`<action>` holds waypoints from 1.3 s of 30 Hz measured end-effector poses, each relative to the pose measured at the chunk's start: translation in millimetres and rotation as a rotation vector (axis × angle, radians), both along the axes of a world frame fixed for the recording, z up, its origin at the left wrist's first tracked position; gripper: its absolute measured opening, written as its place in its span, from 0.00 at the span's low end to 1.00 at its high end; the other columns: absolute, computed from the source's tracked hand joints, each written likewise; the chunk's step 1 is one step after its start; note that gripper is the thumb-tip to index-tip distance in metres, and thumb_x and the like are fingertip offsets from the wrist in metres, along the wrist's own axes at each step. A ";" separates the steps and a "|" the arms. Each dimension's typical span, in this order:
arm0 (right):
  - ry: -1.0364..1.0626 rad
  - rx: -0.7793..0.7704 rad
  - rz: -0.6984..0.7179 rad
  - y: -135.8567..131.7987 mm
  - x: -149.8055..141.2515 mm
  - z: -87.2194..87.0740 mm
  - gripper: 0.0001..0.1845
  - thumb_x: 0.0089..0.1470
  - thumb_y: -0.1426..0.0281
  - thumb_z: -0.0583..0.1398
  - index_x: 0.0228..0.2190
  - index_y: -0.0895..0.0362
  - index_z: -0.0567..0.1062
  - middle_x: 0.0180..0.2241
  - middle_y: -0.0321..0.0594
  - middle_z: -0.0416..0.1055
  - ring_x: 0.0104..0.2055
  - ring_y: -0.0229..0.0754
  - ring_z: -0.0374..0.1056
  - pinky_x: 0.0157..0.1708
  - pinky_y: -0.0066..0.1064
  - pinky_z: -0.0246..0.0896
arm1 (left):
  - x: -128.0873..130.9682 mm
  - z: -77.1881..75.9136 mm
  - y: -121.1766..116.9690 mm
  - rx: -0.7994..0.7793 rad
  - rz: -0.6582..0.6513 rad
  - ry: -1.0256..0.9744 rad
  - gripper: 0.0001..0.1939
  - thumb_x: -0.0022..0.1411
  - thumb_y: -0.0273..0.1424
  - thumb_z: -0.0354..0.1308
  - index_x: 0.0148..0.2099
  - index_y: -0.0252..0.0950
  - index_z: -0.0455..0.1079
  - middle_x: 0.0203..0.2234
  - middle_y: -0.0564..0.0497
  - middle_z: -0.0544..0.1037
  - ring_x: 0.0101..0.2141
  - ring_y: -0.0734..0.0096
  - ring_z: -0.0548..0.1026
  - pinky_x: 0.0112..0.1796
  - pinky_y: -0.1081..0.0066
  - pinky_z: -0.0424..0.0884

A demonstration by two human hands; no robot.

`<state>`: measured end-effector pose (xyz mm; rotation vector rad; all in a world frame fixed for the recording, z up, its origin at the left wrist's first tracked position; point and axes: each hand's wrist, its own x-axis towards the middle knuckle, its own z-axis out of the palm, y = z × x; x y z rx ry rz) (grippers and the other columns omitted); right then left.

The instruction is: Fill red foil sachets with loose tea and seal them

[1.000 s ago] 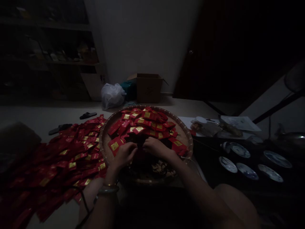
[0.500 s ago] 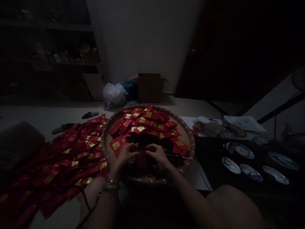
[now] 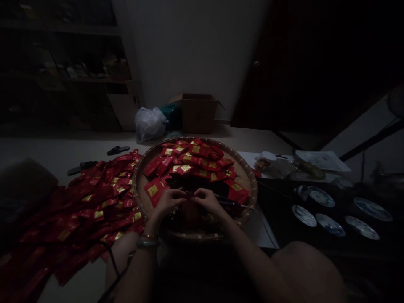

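Note:
My left hand (image 3: 168, 202) and my right hand (image 3: 207, 200) meet over the near part of a round woven tray (image 3: 249, 179). Together they pinch the top of a small red packet (image 3: 190, 210) that hangs between them. Behind my hands, red packets with gold labels (image 3: 189, 162) lie heaped in the tray. The room is dim, so the packet's mouth is hard to make out. Bangles circle my left wrist.
A big spread of red packets (image 3: 88, 206) covers the floor to the left. Several blue-and-white dishes (image 3: 328, 212) sit on the right. A cardboard box (image 3: 197, 112) and a white plastic bag (image 3: 150, 123) stand by the far wall, slippers (image 3: 116, 150) nearby.
Both hands drew back slightly toward me from the heap, and a red packet now hangs between their fingers. The view shifted a little.

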<state>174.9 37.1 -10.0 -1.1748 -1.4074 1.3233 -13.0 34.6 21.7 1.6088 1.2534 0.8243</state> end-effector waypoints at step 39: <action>0.475 -0.061 -0.495 16.8 0.8 25.9 0.22 0.29 0.57 0.68 0.19 0.55 0.62 0.15 0.25 0.59 0.13 0.29 0.51 0.10 0.22 0.43 | 19.6 6.8 -12.0 -0.342 -0.071 -0.207 0.13 0.39 0.28 0.68 0.30 0.30 0.72 0.17 0.56 0.73 0.20 0.73 0.70 0.26 0.72 0.69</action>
